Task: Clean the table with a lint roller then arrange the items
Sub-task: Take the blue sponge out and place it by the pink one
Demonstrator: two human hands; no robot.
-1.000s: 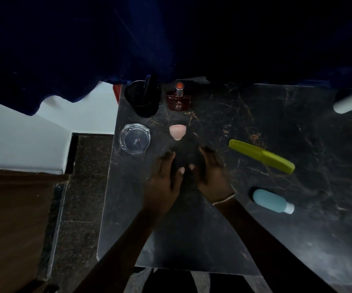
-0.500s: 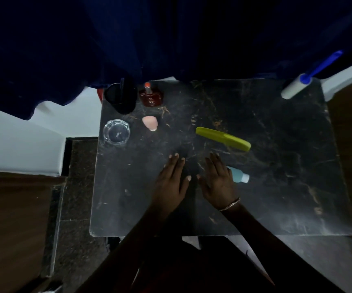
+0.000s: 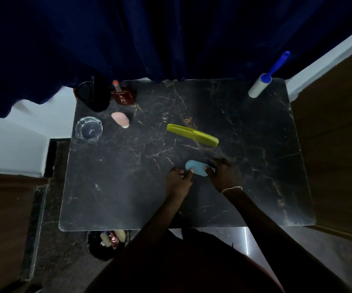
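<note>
A dark marble table (image 3: 128,187) carries the items. The white lint roller (image 3: 260,85) with a blue handle lies at the far right corner, away from both hands. A small light-blue bottle (image 3: 196,167) lies near the table's middle. My right hand (image 3: 221,173) is closed over its right end, hiding the cap. My left hand (image 3: 178,179) rests just left of the bottle, its thumb touching the bottle's side and its fingers curled. A yellow-green comb (image 3: 192,135) lies just beyond the bottle.
At the far left corner stand a black cup (image 3: 95,96) and a dark red perfume bottle (image 3: 122,95). In front of them are a pink sponge (image 3: 120,119) and a glass ashtray (image 3: 88,129). A dark blue curtain (image 3: 170,39) hangs behind the table.
Both hands moved right from resting flat at the table's middle. My right hand has closed on the blue bottle and my left hand has come up against it. The camera view shifted right.
</note>
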